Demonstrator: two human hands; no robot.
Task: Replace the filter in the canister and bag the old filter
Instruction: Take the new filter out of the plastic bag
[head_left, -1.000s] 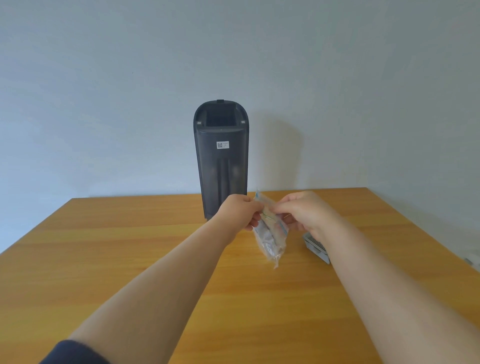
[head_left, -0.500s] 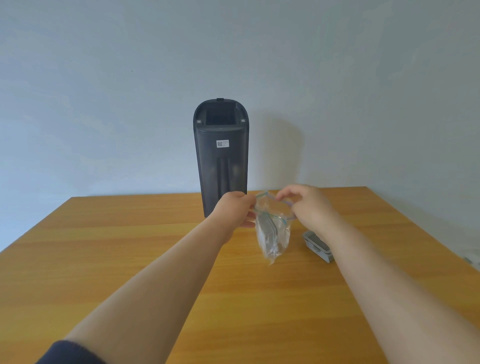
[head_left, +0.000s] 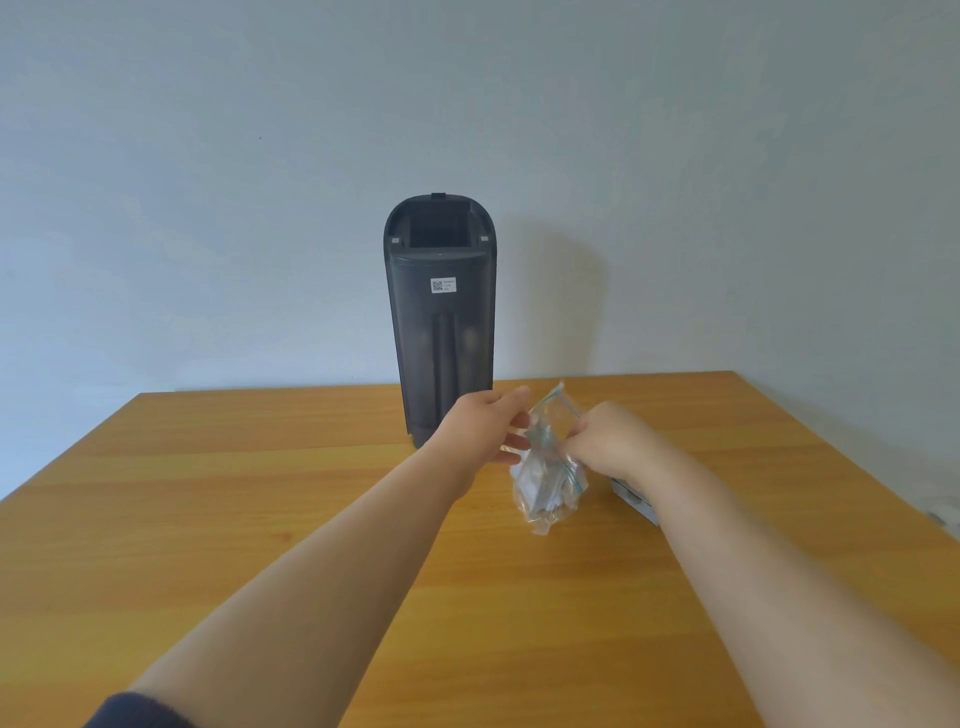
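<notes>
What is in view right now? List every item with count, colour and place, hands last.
canister: one, dark grey with a small white label, standing upright at the far middle of the table, top open.
bag: one, clear plastic with a blue-green zip strip, held above the table right of the canister; something pale is inside.
filter: one, light grey, lying on the table behind the right wrist, mostly hidden.
table: one, orange-brown wood, filling the lower half of the view.
wall: pale blue-grey, behind the table.
left hand: one, pinching the bag's left edge; a dark sleeve shows at the bottom.
right hand: one, gripping the bag's right side near the zip.
</notes>
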